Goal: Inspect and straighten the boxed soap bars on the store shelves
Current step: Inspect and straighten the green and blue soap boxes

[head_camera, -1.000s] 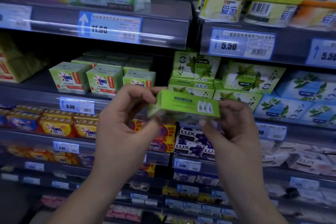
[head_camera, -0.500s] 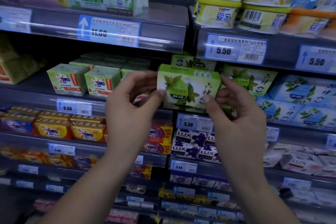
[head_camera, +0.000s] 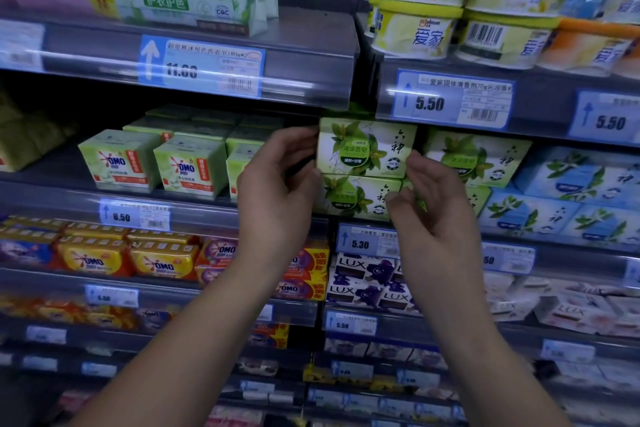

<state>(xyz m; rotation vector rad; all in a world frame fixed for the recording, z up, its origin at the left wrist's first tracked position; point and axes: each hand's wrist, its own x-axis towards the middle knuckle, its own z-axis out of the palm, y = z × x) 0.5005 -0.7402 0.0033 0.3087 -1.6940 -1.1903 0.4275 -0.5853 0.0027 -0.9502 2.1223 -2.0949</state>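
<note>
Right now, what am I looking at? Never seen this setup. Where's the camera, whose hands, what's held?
No robot here: one wide-angle camera sits on a person's head and looks forward and down, so the two bare arms are the wearer's own. They face store shelves of boxed soap. The left hand pinches the left end of the top green box, which sits on a second green box. The right hand touches its right end with a fingertip; whether it grips, I cannot tell. More green boxes and blue boxes stand to the right, OMO boxes to the left, LUX boxes one shelf down. The job is checking and straightening these boxes.
</note>
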